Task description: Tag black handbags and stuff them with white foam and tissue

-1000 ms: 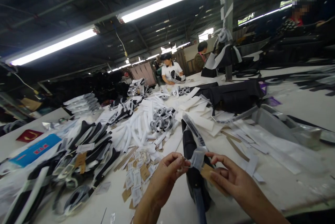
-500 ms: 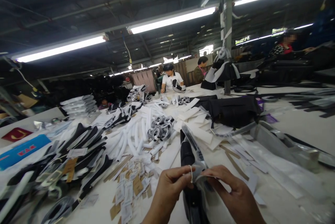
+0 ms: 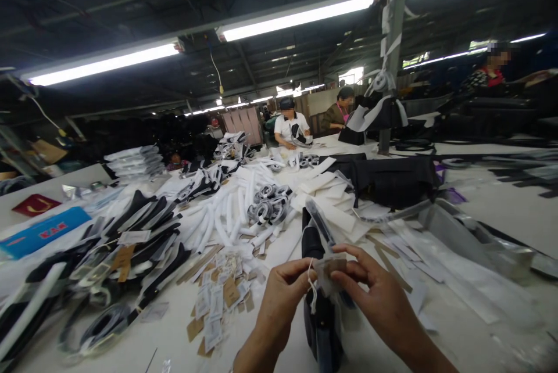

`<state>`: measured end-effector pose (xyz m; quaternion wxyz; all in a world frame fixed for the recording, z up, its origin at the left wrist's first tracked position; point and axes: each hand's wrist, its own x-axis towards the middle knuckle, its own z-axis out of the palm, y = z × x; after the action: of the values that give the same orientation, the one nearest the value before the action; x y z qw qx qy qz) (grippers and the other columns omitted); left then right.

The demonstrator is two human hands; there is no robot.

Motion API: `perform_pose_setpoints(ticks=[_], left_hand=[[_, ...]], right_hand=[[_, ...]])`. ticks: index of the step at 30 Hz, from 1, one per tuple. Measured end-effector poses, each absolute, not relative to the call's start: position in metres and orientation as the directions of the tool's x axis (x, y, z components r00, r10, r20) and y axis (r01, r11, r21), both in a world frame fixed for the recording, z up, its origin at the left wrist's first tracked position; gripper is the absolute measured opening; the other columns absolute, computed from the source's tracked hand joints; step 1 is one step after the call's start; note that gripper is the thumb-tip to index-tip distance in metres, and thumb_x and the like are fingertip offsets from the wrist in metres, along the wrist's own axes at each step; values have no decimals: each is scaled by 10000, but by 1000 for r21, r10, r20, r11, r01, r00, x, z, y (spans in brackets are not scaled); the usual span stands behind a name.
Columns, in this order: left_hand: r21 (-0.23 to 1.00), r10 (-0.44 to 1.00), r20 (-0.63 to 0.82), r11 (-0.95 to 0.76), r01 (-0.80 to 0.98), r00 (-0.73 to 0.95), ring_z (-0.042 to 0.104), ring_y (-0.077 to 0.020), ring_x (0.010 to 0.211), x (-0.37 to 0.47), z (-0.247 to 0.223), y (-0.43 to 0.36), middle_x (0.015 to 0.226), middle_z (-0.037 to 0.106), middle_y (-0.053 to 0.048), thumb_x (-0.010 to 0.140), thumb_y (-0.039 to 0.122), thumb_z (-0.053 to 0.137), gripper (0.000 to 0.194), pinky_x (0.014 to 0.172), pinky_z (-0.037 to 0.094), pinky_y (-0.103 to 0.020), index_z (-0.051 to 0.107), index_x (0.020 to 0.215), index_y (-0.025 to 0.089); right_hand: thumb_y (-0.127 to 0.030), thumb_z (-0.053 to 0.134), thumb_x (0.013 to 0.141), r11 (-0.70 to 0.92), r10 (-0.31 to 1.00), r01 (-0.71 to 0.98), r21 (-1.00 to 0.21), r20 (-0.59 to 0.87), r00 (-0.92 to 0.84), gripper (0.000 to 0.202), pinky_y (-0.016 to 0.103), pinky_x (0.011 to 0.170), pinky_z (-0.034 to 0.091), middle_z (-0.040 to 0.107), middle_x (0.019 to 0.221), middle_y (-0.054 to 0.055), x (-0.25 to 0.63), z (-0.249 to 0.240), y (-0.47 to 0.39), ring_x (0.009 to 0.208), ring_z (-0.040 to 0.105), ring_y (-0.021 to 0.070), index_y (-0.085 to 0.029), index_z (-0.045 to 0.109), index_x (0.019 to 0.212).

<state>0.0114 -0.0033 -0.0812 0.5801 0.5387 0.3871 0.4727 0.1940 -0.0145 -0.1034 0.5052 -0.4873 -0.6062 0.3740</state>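
Note:
My left hand [image 3: 276, 306] is closed in a pinch on a white string [image 3: 313, 298], whose loose end dangles below the fingers. Between the thumb and fingers of my right hand [image 3: 379, 294] is a brownish hang tag [image 3: 338, 263] with a clear, filmy covering. Both hands are above a long black item [image 3: 314, 318], perhaps a bag, with a clear plastic-covered strip on its upper right side. Left of my hands lies a heap of loose tags [image 3: 214, 309], brown and white, several with strings.
Dark padded strips [image 3: 148, 230] and a blue box [image 3: 46, 232] crowd the left side. Coiled straps [image 3: 267, 204] and white tubes lie in the middle. A black bag [image 3: 392, 178] sits at right, before a post [image 3: 394, 42]. A person in white [image 3: 291, 126] works across the table.
My right hand has turned and lifted slightly, bringing the tag's face into view. The string now hangs below my left fingers. The camera view has shifted a little.

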Motion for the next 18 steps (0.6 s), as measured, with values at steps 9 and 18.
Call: perform_pose_setpoints(ticks=[9,18], left_hand=[[970,986,95,-60,-238,137,679,-242,963,19,-77,-19,968,774,-70,789,384,779,316,863,501,-307,781,1027,176],[921,937,349,-348,177,28,682,-202,830,19,-65,-23,884,767,-45,719,93,750,202,784,530,-289,793,887,197]], right_hand=[[-303,608,908,548,778,594,-589,620,-102,234,223,763,606,786,997,-21,192,-95,-17,843,763,183,-301,683,1131],[-284,544,908,628,743,599,-497,611,-272,274,310,769,621,778,1023,25,198,-101,-15,900,753,244,-332,747,1087]])
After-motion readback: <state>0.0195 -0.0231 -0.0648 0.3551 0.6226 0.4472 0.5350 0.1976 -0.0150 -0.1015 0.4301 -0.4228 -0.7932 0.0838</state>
